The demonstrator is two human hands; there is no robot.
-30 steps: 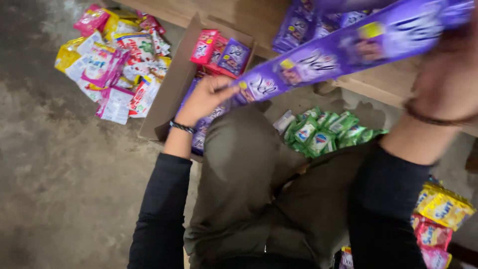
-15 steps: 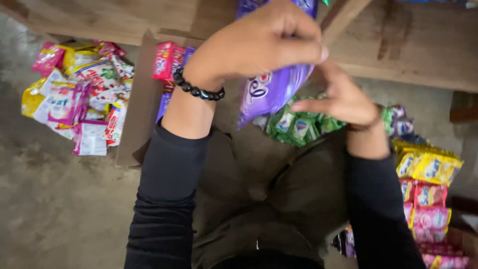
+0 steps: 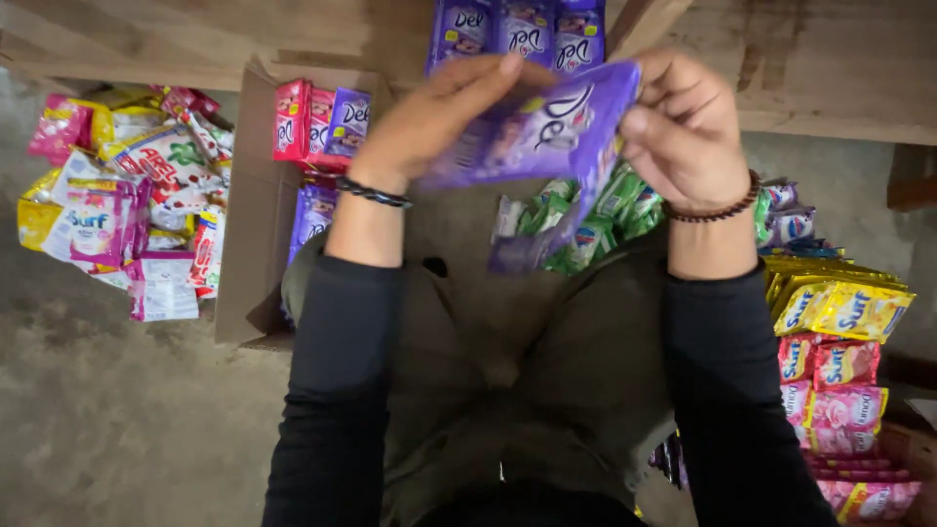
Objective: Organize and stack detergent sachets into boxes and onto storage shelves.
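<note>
I hold a purple sachet strip (image 3: 547,137) in front of my chest with both hands. My left hand (image 3: 439,117), with a black bead bracelet on its wrist, grips the strip's left side. My right hand (image 3: 683,127), with a brown bead bracelet, pinches the right edge. A loose end of the strip hangs down toward my lap. More purple sachets (image 3: 517,34) hang from the wooden bench above my hands.
An open cardboard box (image 3: 244,244) with red and purple sachets stands on the left. A heap of mixed packets (image 3: 127,215) lies left of it. Green sachets (image 3: 586,224) lie ahead, yellow and pink packets (image 3: 839,371) are stacked at right. A wooden bench (image 3: 830,68) runs across the top.
The long purple strip, first stretched wide between my hands, has been gathered together. Both hands have come close together in front of me, and the view has tilted down a little.
</note>
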